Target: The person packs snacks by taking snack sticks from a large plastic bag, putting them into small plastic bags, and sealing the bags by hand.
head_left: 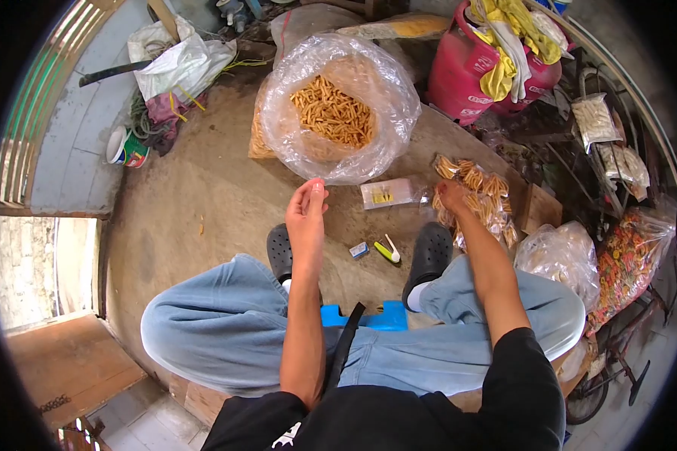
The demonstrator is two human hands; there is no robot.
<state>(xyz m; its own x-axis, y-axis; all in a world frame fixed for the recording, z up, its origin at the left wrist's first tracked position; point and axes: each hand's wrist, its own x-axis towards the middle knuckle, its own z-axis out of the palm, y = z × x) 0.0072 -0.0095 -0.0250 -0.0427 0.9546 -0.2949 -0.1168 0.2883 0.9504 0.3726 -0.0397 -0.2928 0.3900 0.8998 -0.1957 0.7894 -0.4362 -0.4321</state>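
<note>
At packets, right hand indistinct.

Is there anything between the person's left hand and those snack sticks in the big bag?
Yes: the crumpled near edge of the clear plastic bag stands between the left hand and the snack sticks. The sticks show through the bag's opening, so reaching over that edge looks unobstructed.

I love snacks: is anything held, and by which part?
Nothing shows in the left hand. The right hand is at the snack packets; whether it holds any is hidden.
</note>
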